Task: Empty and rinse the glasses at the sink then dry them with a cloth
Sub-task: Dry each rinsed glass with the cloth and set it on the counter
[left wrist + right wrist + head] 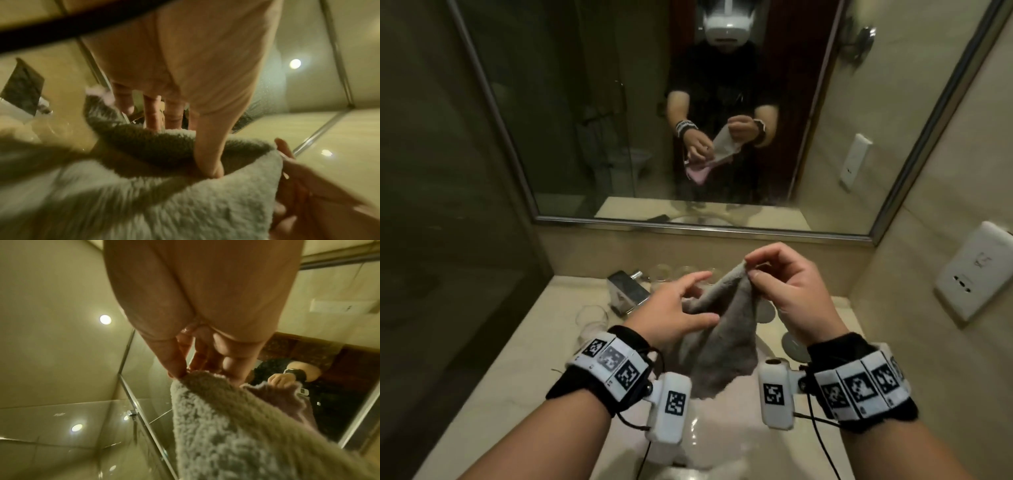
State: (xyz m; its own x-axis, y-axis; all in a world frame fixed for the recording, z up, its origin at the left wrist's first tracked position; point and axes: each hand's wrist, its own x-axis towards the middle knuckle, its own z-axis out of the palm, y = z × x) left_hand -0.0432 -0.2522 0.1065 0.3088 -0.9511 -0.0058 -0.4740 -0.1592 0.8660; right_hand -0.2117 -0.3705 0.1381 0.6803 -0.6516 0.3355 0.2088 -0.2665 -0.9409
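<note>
Over the sink basin both hands hold up a fluffy grey cloth. My right hand pinches its top corner between thumb and forefinger; the right wrist view shows this pinch on the cloth. My left hand holds the cloth lower on the left, thumb in front and fingers stretched behind. In the left wrist view the thumb digs into a fold of the cloth. One clear glass stands on the counter at the left. More glasses stand along the back wall, partly hidden by the hands.
A shiny metal tissue box sits at the back left of the counter. Round glassy shapes lie right of the basin. A mirror fills the back wall, and a wall socket is mounted at the right.
</note>
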